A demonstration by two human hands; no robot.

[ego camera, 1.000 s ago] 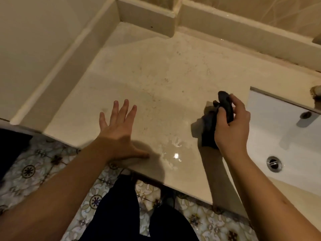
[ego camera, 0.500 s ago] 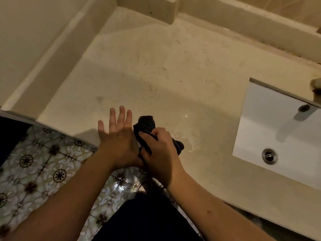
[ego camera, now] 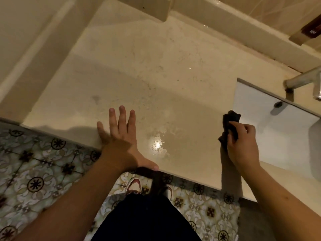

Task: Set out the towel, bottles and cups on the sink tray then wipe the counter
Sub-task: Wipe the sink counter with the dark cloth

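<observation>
My right hand [ego camera: 243,145] grips a bunched dark cloth [ego camera: 229,126] and holds it on the beige stone counter [ego camera: 156,70], just left of the white sink basin [ego camera: 278,140]. The cloth sticks out above and to the left of my fingers. My left hand [ego camera: 119,134] lies flat on the counter's front edge, fingers spread, thumb along the rim. Between the two hands a wet patch [ego camera: 158,145] shines on the counter. No bottles, cups or tray show in this view.
A metal tap [ego camera: 305,80] reaches over the basin at the right, with an overflow hole [ego camera: 278,104] below it. A raised ledge [ego camera: 225,23] runs along the back wall and the left side. Patterned floor tiles [ego camera: 34,171] and my shoes [ego camera: 133,185] lie below the counter edge.
My right hand has swept the cloth from beside my left hand rightwards to the sink's edge. A wet streak shows where it passed. My left hand stays planted on the front edge.
</observation>
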